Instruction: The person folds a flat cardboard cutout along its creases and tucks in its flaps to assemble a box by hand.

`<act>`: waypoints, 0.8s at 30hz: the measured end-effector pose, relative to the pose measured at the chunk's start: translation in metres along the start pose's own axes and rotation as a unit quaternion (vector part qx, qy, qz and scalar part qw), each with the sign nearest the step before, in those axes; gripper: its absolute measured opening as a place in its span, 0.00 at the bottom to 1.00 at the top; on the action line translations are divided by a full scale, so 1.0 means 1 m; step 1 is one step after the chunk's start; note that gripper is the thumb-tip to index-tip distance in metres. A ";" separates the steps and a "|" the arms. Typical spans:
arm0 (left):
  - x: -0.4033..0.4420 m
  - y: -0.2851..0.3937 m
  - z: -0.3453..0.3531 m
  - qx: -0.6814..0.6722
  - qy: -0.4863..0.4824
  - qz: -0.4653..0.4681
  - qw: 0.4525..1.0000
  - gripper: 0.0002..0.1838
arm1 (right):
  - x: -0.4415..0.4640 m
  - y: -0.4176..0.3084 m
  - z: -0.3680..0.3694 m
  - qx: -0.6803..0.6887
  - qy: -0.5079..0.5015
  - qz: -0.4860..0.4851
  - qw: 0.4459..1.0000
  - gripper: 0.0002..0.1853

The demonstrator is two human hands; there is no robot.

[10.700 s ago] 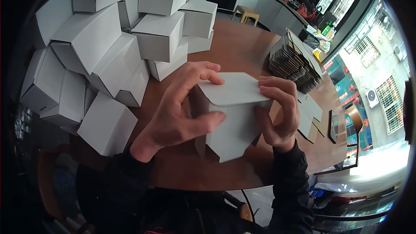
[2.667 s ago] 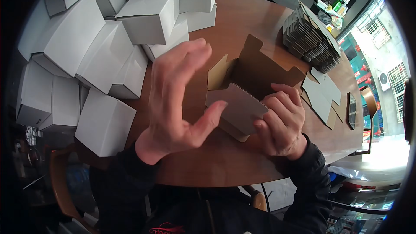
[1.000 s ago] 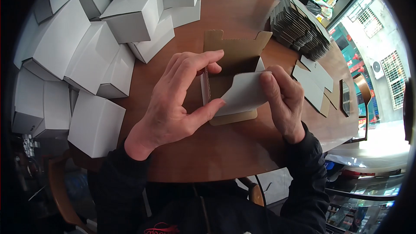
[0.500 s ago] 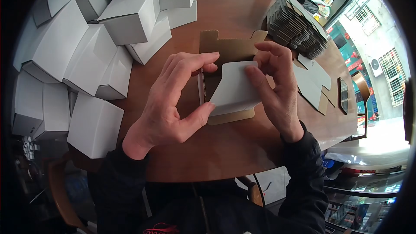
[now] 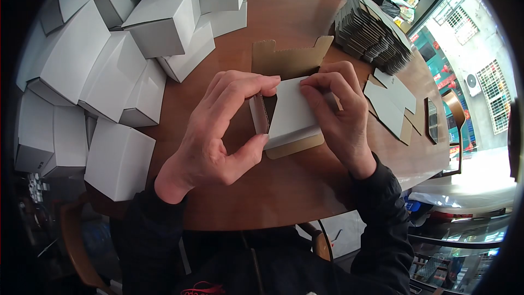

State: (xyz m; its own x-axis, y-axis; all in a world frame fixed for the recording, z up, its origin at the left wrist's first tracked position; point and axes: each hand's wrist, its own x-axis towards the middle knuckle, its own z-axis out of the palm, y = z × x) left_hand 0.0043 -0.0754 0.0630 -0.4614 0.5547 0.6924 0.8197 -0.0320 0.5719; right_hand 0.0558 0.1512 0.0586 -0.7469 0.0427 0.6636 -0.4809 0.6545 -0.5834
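Note:
A partly folded carton [image 5: 292, 112], white outside and brown inside, stands on the brown table between my hands. Its white flap lies across the opening, while a notched brown flap [image 5: 289, 61] stands up at the far side. My left hand [image 5: 221, 125] grips the carton's left wall between thumb and fingers. The thumb and index finger of my right hand [image 5: 341, 112] are pinched at the far right part of the white flap. A dark gap into the carton shows near my left fingers.
Several closed white boxes [image 5: 117, 71] are piled at the left. A stack of flat cartons [image 5: 374, 33] stands at the back right. Nearer lie loose flat sheets [image 5: 387, 104] and a dark phone-like object [image 5: 431, 120]. The round table's edge [image 5: 273, 225] curves before me.
The white flap, raised a second ago, has folded down over the carton's opening. My right hand has moved left with it. My left hand stays at the left wall.

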 end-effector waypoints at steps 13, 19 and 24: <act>-0.002 0.003 0.003 -0.014 0.009 -0.032 0.999 0.37 | 0.004 0.007 -0.005 -0.125 -0.018 -0.108 0.986 0.03; -0.001 -0.005 0.001 0.017 0.009 -0.009 1.000 0.35 | 0.003 0.003 -0.015 -0.188 -0.081 -0.148 0.968 0.04; -0.002 -0.011 -0.006 0.075 -0.011 0.022 0.997 0.32 | -0.002 0.000 -0.012 -0.190 -0.075 -0.174 0.963 0.08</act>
State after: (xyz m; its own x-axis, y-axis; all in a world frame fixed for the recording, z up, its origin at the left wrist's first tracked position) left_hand -0.0063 -0.0811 0.0583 -0.4175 0.5738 0.7046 0.8812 0.0663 0.4682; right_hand 0.0629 0.1603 0.0630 -0.6423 -0.3191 0.6968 -0.5323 0.8399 -0.1061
